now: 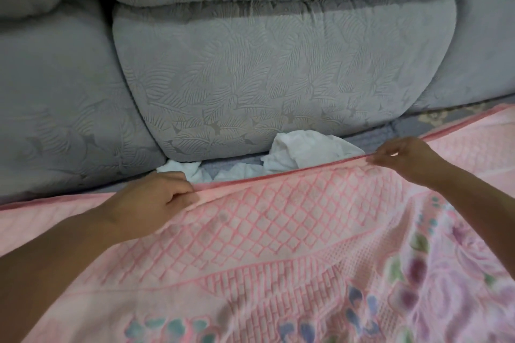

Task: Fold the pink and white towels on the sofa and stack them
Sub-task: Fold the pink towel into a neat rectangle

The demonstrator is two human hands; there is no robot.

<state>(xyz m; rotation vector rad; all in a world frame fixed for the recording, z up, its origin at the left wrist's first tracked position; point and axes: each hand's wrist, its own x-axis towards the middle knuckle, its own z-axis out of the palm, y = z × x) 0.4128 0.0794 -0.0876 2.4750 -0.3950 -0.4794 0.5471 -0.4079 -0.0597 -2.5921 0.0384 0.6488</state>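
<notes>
Pink towel (292,245) lies spread across the sofa seat, covering most of the near foreground; lattice weave toward the far edge, floral print nearer the camera. Left hand (164,198) grips the far hem, fingers curled round the fabric. Right hand (401,157) pinches the same hem further along, thumb and fingertips closed on the edge. Hands are well apart, hem drawn fairly straight between them: judged as squaring the edge so the cloth lies flat before a first fold, though it could equally be the start of lifting that edge over. Some slack ripples show below the right hand. White towel (303,153) sits crumpled and unfolded, just beyond the pink hem, pushed against the base of the backrest and out of the working area; part of it is hidden behind the pink edge. Sofa (264,69) is grey-blue with a raised leaf pattern, plump back cushions stacked in rows. Seat surface is soft, so folds may not crease sharply. Nothing of the room beyond the sofa is visible. No stack begun yet.
</notes>
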